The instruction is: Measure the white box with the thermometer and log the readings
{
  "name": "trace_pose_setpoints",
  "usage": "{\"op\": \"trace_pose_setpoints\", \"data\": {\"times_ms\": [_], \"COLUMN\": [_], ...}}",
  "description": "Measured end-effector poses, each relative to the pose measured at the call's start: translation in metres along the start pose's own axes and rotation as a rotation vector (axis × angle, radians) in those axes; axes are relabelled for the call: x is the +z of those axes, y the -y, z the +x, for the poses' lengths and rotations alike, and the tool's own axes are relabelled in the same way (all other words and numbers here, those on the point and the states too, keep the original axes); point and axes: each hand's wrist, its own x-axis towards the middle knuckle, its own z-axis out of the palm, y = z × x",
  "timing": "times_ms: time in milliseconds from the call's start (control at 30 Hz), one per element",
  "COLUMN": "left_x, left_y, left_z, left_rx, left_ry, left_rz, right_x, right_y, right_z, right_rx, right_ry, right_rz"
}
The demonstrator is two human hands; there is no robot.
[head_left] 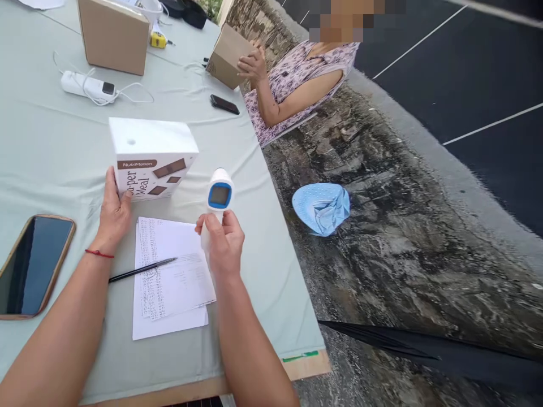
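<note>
My left hand [113, 212] grips the lower left side of a white meal box [163, 164], its thumb on the printed face and the fingers along the side. The box stands upright on the cloth. In my right hand [223, 240] is a white infrared thermometer [220, 186], held by the handle with its blue-rimmed, dark screen facing me. Below both hands lie papers [178, 282] with rows of small print or writing. A black pen [142, 271] rests across them. To the left of my left forearm is a large phone [36, 265].
Farther back are a white device with a cable [87, 86], a cardboard box [114, 37], a yellow item [158, 39] and a small black phone [224, 104]. Across the table a person [297, 85] holds another cardboard box [229, 56]. A blue cap-like item [322, 208] lies beyond the table's right edge.
</note>
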Motion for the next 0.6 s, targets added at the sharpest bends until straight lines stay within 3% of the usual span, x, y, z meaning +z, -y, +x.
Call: {"op": "trace_pose_setpoints", "data": {"times_ms": [133, 233, 300, 367, 400, 467, 533, 600], "left_x": [0.003, 0.005, 0.007, 0.009, 0.010, 0.012, 0.013, 0.015], "left_y": [0.003, 0.004, 0.003, -0.001, -0.004, -0.011, -0.019, -0.028], "left_z": [-0.002, -0.004, -0.006, -0.008, -0.008, -0.009, -0.010, -0.011], "left_rx": [-0.003, -0.032, -0.068, -0.107, -0.130, -0.183, -0.245, -0.304], "left_ry": [0.009, -0.009, -0.014, -0.034, -0.050, -0.083, -0.095, -0.079], "left_rz": [-0.005, 0.031, 0.086, 0.172, 0.225, 0.329, 0.405, 0.434], "right_x": [-0.028, -0.042, -0.044, -0.039, -0.035, -0.025, -0.016, -0.012], "right_y": [-0.037, -0.056, -0.058, -0.053, -0.049, -0.042, -0.039, -0.038], "right_z": [0.005, 0.006, 0.005, -0.001, -0.006, -0.017, -0.026, -0.030], "right_rx": [0.027, 0.063, -0.015, -0.185, -0.275, -0.408, -0.463, -0.487], "right_ry": [-0.097, -0.070, -0.096, -0.120, -0.064, 0.220, 0.530, 0.677], "right_rz": [-0.585, -0.920, -1.026, -1.012, -0.957, -0.806, -0.705, -0.710]}}
